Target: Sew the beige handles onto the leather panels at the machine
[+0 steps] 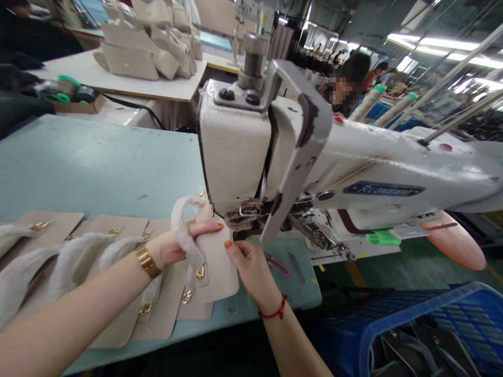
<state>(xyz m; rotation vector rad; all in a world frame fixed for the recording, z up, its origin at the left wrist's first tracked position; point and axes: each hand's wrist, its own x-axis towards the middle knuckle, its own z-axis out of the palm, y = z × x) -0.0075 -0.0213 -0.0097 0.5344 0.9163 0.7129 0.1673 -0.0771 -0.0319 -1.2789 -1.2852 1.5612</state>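
A beige bag panel [220,264] with rounded corners lies under the sewing head of a white sewing machine [236,141]. A curved handle [181,225] in white wrapping is joined to it by gold hardware [200,272]. My left hand [176,246] reaches through the handle's loop and grips the panel, one digit stretched along its top; its other fingers are partly hidden. With my right hand [249,264] I pinch the panel's right edge, thumb on top, close in front of the needle area. The needle itself is hidden.
More beige panels [157,324] with wrapped handles overlap on the blue table [98,157] at left. Pink-handled snips [279,265] lie right of my hand. A blue crate [365,324] holds dark pieces at lower right. Beige bags [129,57] are piled behind; people work farther back.
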